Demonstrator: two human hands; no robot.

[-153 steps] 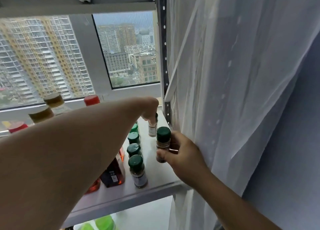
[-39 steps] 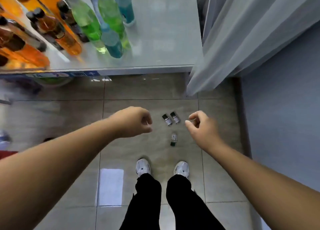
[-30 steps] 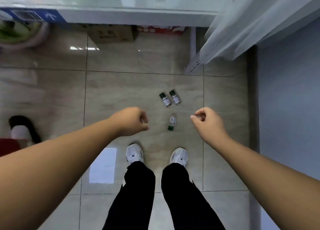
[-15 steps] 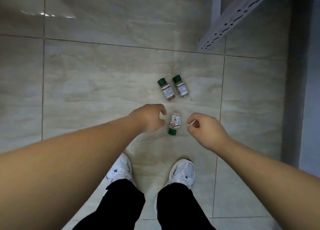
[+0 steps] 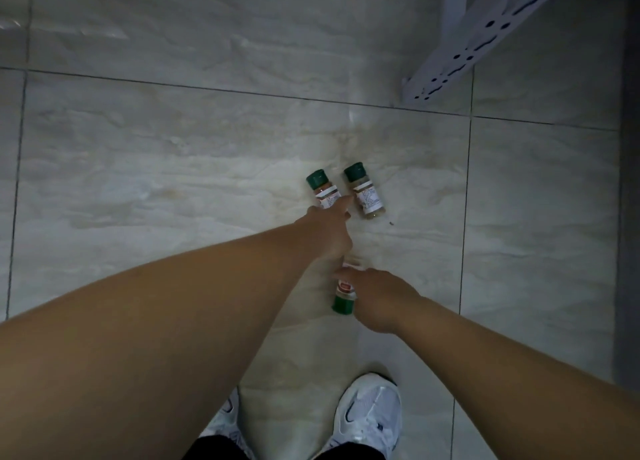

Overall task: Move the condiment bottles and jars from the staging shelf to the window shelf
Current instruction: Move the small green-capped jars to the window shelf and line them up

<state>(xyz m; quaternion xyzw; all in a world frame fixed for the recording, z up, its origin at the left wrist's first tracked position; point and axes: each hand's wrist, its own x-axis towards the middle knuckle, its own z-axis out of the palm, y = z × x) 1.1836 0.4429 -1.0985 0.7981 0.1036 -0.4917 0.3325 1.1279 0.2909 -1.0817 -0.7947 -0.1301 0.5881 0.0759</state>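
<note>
Three small green-capped spice jars lie on the tiled floor. Two lie side by side, the left jar [image 5: 318, 181] and the right jar [image 5: 366, 196], caps pointing away from me. My left hand [image 5: 329, 232] reaches down to the left jar, with its fingers spread over the label and lower half. A third jar [image 5: 344, 298] lies nearer, its cap toward me. My right hand [image 5: 377, 297] is wrapped over this jar's upper body, the thumb across it. All jars rest on the floor.
A white perforated shelf post [image 5: 485, 33] stands at the upper right. A dark wall base [image 5: 628, 217] runs along the right edge. My white shoes [image 5: 369, 414] are just below the jars. Pale marble-look tiles [image 5: 173, 165] fill the left.
I have turned from the window shelf to the floor and bent lower. Both hands have dropped from hovering onto the jars: left onto the far-left jar, right onto the near one.
</note>
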